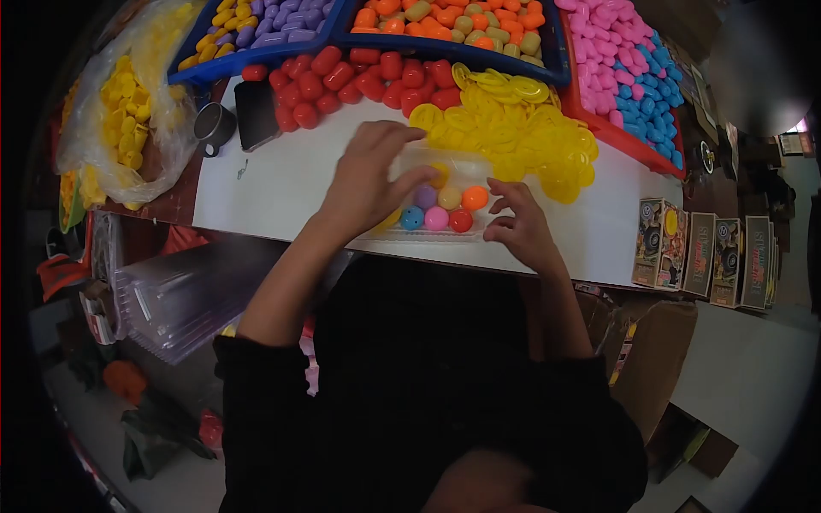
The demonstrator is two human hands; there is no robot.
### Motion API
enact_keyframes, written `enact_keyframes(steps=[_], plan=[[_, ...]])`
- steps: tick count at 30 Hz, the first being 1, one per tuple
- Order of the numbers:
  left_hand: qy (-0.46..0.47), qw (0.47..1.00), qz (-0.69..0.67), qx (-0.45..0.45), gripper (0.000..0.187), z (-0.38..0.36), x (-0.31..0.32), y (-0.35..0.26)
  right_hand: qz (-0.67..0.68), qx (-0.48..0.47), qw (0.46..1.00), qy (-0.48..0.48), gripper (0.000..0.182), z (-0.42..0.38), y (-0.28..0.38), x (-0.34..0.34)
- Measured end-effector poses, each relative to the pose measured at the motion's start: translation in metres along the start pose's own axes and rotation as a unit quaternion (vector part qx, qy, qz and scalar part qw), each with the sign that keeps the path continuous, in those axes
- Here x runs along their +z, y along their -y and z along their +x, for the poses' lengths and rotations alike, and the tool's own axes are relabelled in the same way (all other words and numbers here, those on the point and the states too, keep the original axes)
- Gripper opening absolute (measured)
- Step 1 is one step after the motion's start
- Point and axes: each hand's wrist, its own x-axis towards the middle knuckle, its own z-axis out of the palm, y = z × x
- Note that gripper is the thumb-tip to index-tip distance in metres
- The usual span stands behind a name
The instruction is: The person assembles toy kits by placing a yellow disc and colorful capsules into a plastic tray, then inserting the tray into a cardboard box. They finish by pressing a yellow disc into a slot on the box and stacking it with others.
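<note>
A clear plastic tray (pixel 477 237) lies on the white tabletop near its front edge. Inside are several small rounded plastic pieces, among them a red piece (pixel 461 221), an orange piece (pixel 475 197), a pink piece (pixel 436 218) and a blue piece (pixel 412 217). My left hand (pixel 372 171) reaches over the tray's left side, thumb and fingers apart, and covers part of it. At the right end of the tray, my right hand (pixel 523 224) has its fingers curved and spread, with nothing between them. Yellow discs (pixel 500 120) are heaped just beyond the tray.
Red capsules (pixel 321 90) lie along the blue bins (pixel 342 38) at the back. A red bin (pixel 629 137) of pink and blue capsules stands right. Printed boxes (pixel 701 252) line the right front edge. A phone (pixel 255 115), dark cup (pixel 214 126) and plastic bag (pixel 167 145) are left.
</note>
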Motion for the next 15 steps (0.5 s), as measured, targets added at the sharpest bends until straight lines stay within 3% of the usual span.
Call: enact_keyframes(steps=[1,2,4,8,10,14,15], plan=[[-0.105,0.994,0.034,-0.017,0.031,-0.012,-0.009,0.004,0.003,-0.045,0.999,-0.024,0.08,-0.007,-0.005,0.006],[-0.103,0.994,0.039,-0.02,0.031,-0.026,-0.011,0.004,0.008,-0.046,0.999,-0.021,0.08,-0.011,-0.007,0.018],[-0.17,0.978,0.059,-0.105,0.026,-0.058,-0.003,0.005,-0.167,-0.096,0.979,-0.073,0.091,-0.015,-0.004,0.051],[-0.169,0.972,0.12,-0.115,0.022,-0.077,0.004,0.014,-0.182,-0.11,0.972,-0.095,0.092,-0.004,0.007,0.086],[-0.185,0.974,0.048,-0.122,0.019,-0.079,-0.003,0.028,-0.24,-0.124,0.963,-0.007,0.091,0.002,0.013,0.08],[-0.092,0.979,-0.068,-0.168,0.019,-0.074,-0.023,0.029,-0.185,-0.143,0.963,0.131,0.07,0.022,0.031,-0.006],[-0.081,0.977,-0.082,-0.178,0.02,-0.075,-0.026,0.029,-0.201,-0.155,0.966,0.048,0.064,0.038,0.045,-0.027]])
